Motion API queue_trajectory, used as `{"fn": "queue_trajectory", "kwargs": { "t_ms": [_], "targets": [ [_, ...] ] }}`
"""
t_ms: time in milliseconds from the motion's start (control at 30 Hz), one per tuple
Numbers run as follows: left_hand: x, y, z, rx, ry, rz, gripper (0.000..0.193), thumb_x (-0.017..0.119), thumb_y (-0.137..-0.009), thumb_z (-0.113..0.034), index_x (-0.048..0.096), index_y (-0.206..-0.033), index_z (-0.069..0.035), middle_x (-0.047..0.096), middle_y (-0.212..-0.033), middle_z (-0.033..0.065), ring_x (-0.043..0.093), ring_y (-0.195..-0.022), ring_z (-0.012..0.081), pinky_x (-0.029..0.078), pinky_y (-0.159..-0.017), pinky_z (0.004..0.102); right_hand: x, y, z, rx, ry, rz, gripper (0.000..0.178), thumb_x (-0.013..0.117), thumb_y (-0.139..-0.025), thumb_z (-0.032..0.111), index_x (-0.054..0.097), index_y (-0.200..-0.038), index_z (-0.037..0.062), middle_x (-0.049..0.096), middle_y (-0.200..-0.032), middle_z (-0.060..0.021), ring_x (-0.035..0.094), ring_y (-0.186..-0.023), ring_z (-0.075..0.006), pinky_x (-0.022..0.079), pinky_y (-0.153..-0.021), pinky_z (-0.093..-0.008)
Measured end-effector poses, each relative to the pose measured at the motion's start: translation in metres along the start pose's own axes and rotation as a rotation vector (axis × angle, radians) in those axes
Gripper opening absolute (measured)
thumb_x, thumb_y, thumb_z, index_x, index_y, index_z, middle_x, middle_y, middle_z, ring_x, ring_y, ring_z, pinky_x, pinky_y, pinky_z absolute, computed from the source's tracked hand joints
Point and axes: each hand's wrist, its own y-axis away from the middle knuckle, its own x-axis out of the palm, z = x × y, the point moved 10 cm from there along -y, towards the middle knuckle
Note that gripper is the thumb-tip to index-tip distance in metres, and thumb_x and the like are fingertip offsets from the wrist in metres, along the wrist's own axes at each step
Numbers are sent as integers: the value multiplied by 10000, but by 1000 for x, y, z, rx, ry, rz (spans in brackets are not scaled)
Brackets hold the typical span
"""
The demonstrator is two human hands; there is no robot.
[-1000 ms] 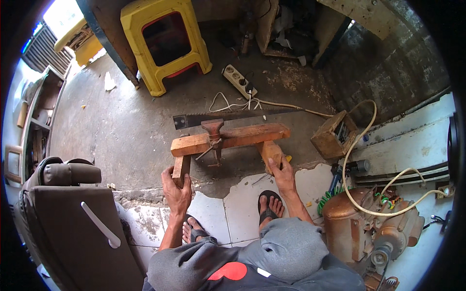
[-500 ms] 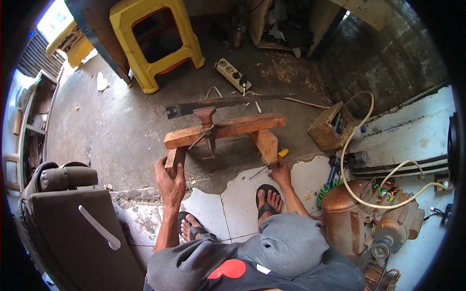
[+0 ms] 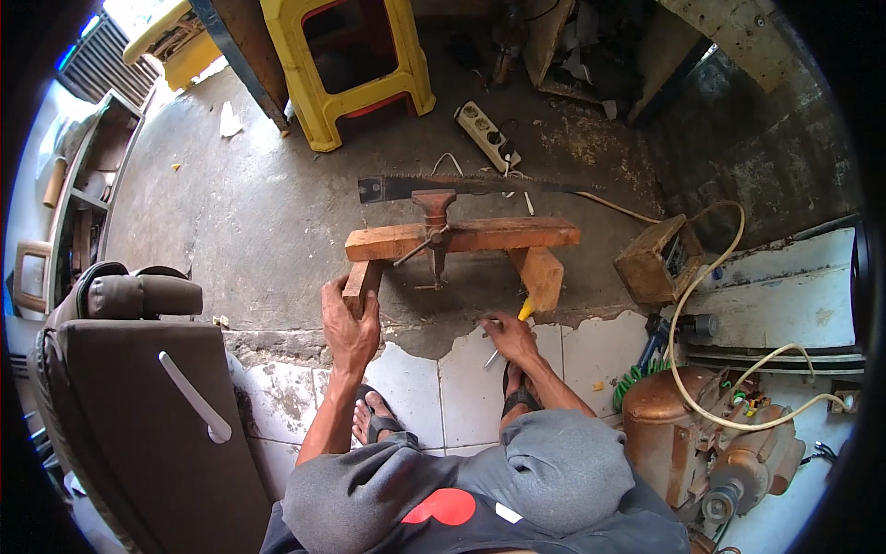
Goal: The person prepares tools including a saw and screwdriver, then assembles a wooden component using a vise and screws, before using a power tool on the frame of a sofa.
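Observation:
My left hand (image 3: pixel 351 325) is closed around the near end of a short wooden block (image 3: pixel 365 277), under the left end of a wooden beam (image 3: pixel 508 234). My right hand (image 3: pixel 511 336) is closed on a yellow-handled tool (image 3: pixel 527 308). The handle sticks out above the hand, and a thin metal shaft shows below it; I cannot tell if it is a file or a screwdriver. A second wooden block (image 3: pixel 539 273) supports the beam's right side, just beyond that hand. A rusty metal clamp (image 3: pixel 435 222) sits on the beam, with a long saw blade (image 3: pixel 406 188) behind its top, toothed edge facing away.
A yellow plastic stool (image 3: pixel 323 115) and a power strip (image 3: pixel 484 134) stand on the far floor. At right are a wooden box (image 3: pixel 651 268), a looping cable (image 3: pixel 676 323) and a rusty compressor (image 3: pixel 664 415). A brown padded chair (image 3: pixel 138 406) is close on my left.
The view has shifted, so the scene sits farther right. My right hand has moved left and turned with the yellow-handled tool, away from the right block's end. My left hand stays on its block.

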Motion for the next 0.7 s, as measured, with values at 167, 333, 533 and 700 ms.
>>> {"fn": "queue_trajectory", "kwargs": {
  "t_ms": [167, 333, 533, 700],
  "targets": [
    [4, 5, 0, -50, -19, 30, 402, 645, -914, -152, 510, -1236, 48, 585, -1143, 255, 619, -1051, 366, 494, -900, 430, 50, -7, 78, -15, -893, 458, 560, 585, -972, 465, 536, -1339, 46, 640, -1218, -115, 606, -1145, -250, 539, -924, -430],
    [1, 22, -12, -12, -63, 30, 379, 654, -877, -133, 507, -1185, 32, 556, -1030, 229, 576, -952, 390, 453, -833, 484, 71, -5, 103, -47, -1498, 545, 510, 581, -967, 464, 535, -1287, 70, 594, -1296, -108, 512, -1271, -274, 446, -1064, -491],
    [12, 49, -27, 33, -43, 67, 430, 679, -846, -118, 468, -1189, 33, 509, -1011, 224, 542, -932, 388, 439, -814, 494, 74, -2, 100, -35, -1718, 508, 390, 541, -992, 438, 566, -1144, 80, 611, -1224, -113, 511, -1271, -292, 418, -1086, -504],
    [11, 51, -26, 51, -59, 58, 422, 667, -873, -131, 456, -1204, 24, 506, -1047, 232, 564, -946, 397, 456, -820, 492, 75, 7, 110, 72, -1743, 496, 377, 484, -1017, 450, 543, -1091, 85, 618, -1154, -111, 531, -1236, -287, 436, -1061, -500]
  ]
}}
